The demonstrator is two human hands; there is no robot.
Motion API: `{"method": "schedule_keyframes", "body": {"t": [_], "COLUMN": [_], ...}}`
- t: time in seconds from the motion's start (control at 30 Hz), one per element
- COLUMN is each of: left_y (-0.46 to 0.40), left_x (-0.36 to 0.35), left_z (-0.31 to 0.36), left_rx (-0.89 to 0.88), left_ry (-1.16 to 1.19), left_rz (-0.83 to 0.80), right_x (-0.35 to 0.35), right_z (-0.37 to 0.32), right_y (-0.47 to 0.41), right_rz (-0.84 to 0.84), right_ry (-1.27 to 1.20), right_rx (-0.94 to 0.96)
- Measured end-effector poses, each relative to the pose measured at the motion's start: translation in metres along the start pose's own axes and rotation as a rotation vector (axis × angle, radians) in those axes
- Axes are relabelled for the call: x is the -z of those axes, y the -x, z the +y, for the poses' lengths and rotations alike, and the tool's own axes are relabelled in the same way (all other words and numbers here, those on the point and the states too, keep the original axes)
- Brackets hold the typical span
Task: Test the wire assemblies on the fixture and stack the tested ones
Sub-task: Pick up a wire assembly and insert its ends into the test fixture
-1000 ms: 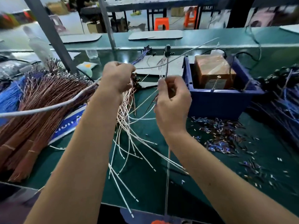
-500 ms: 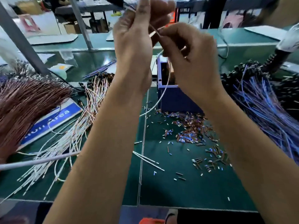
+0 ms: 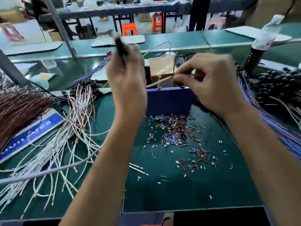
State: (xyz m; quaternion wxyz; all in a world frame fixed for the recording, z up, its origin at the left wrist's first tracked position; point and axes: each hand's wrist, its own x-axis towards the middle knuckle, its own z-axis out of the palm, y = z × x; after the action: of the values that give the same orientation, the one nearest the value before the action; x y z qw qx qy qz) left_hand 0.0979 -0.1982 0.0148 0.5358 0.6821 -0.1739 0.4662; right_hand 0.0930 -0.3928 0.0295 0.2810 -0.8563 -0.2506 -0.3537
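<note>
A person's two bare hands work above a blue bin point(image 3: 168, 101) at the back of a green worktop point(image 3: 187, 190). Inside the bin stands a brown box wrapped in clear film point(image 3: 161, 69), with dark cables running to it from behind. The left hand point(image 3: 128, 85) is raised just left of the bin, its fingers curled round a black connector point(image 3: 120, 46) that juts up blurred above the knuckles. The right hand point(image 3: 213, 84) hovers over the bin's right end, thumb and forefinger pinching a thin pale wire point(image 3: 160, 83) that slants down and left across the box towards the left hand. In front of the bin lies a scatter of short cut sleeve pieces point(image 3: 175, 136), brown, blue and white. Left of the bin sprawls a loose pile of white and pink wire assemblies point(image 3: 68, 136), reaching the worktop's near edge; beyond it, further left, lie a brown wire bundle point(image 3: 19, 106) and a blue sign point(image 3: 32, 136). Right of the bin, blue wires point(image 3: 267, 121) fan towards the worktop's right edge beside a heap of black connectors point(image 3: 280, 85). A bare green stretch lies between the scattered pieces and the near edge.
</note>
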Motion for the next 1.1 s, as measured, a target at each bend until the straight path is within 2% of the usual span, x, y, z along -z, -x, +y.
{"method": "schedule_keyframes", "body": {"t": [0.07,0.13,0.33,0.4,0.63,0.77,0.93,1.1], "left_y": [0.025,0.051,0.085,0.085,0.087,0.087,0.085,0.082], "left_x": [-0.009,-0.013,-0.008,-0.007,0.001,0.000,0.002,0.008], "left_z": [0.000,-0.009,-0.039,-0.046,-0.061,-0.061,-0.063,-0.065], "left_rx": [-0.160,-0.153,-0.071,-0.040,0.013,0.024,0.026,0.084], "left_ry": [-0.133,-0.253,-0.337,-0.326,-0.237,-0.230,-0.213,-0.255], "left_rz": [-0.234,-0.433,-0.657,-0.659,-0.505,-0.514,-0.537,-0.426], "right_x": [-0.017,-0.038,-0.064,-0.068,-0.068,-0.066,-0.064,-0.051], "right_z": [0.008,0.014,0.026,0.027,0.031,0.035,0.037,0.041], "right_y": [0.018,0.042,0.077,0.078,0.083,0.082,0.080,0.080], "right_rz": [-0.014,-0.029,0.004,0.011,0.012,-0.019,-0.048,0.213], "right_ry": [0.060,0.100,0.076,0.052,-0.102,-0.151,-0.080,-0.051], "right_rx": [0.003,0.005,0.007,-0.020,-0.136,-0.166,-0.138,-0.260]}}
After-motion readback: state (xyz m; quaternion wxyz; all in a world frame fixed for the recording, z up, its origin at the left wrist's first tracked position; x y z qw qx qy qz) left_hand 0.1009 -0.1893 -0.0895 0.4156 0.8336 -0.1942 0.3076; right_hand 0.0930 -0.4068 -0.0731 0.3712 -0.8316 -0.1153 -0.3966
